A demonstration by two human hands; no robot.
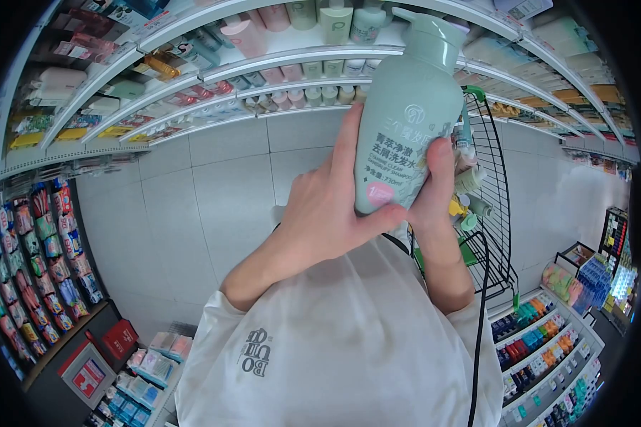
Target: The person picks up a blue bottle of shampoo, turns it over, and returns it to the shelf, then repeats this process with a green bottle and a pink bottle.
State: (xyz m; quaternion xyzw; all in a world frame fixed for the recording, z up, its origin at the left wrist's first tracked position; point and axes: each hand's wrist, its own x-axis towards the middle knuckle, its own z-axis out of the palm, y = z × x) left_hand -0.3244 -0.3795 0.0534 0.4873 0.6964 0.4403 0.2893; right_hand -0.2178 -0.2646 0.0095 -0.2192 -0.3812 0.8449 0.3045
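- At far left, we see a dark rack of colourful soft packets (39,256), arranged in upright columns, apparently so that each front stays visible.
- Our left hand (317,206) is partly closed on the bottle: the fingers extend along its left side, and the thumb crosses the bottom of its front. We judge that this steadies the lower body and supports the base.
- Between our hands, in front of our white fabric shirt (349,334), we locate the pale green, broad-shouldered plastic pump bottle (399,114). Its long axis runs from the base, near our torso, up and slightly right to the pump head. The nozzle points left; the printed front faces us, with its lettering upright.
- Beyond the bottle, white shelves (299,57) hold rows of bottles, mostly standing upright.
- Our right hand (434,199) is partly closed on the bottle's right side, thumb on the front edge; its fingers are hidden behind. We judge that this side grip leaves most of the print readable.
- Just beside it, at right, stands a black wire cart with green plastic fittings (507,213), containing several bottles.
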